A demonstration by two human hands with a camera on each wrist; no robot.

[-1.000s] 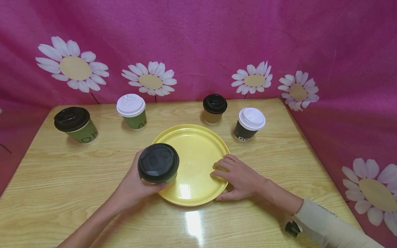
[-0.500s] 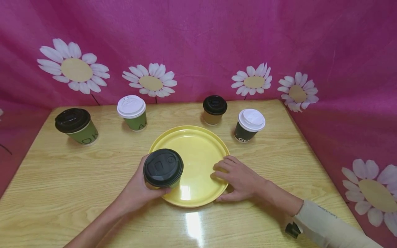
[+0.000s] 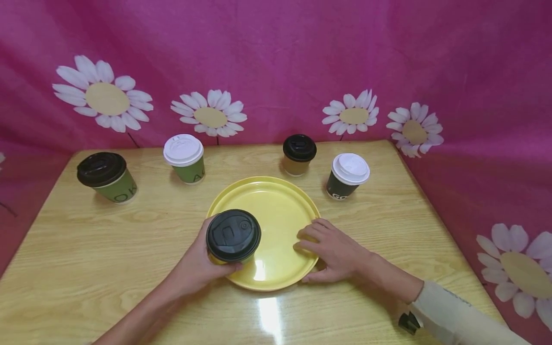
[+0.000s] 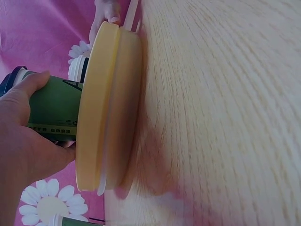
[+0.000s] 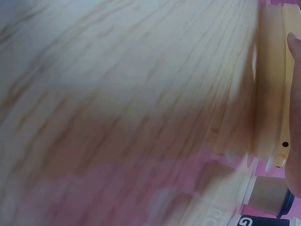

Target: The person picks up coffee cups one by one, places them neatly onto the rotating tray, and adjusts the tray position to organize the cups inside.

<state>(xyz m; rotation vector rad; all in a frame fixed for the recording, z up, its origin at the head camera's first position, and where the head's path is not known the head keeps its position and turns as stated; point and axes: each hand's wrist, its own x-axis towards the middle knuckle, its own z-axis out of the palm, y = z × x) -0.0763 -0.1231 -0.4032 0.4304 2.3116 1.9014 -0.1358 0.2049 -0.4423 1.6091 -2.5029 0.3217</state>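
My left hand (image 3: 196,268) grips a green paper coffee cup (image 4: 56,101) with a black lid (image 3: 233,235). The cup stands upright over the left part of a round yellow tray (image 3: 276,206); in the left wrist view its bottom is hidden behind the tray's rim (image 4: 96,108), so contact cannot be told. On the opposite side my right hand (image 3: 334,251) holds the tray's right edge, fingers over the rim and thumb low on the outside. The right wrist view shows part of that hand (image 5: 295,108) against the tray's side (image 5: 270,84).
Behind the tray stand a brown cup with a black lid (image 3: 299,154) and a black cup with a white lid (image 3: 347,175). Farther left are a green cup with a white lid (image 3: 184,158) and a green black-lidded cup (image 3: 107,176). A pink flowered cloth (image 3: 276,62) surrounds the wooden table (image 3: 108,249).
My left hand has carried the cup rightward and slightly toward me, farther over the tray. My right hand stays at the tray's edge. The other cups have not moved.
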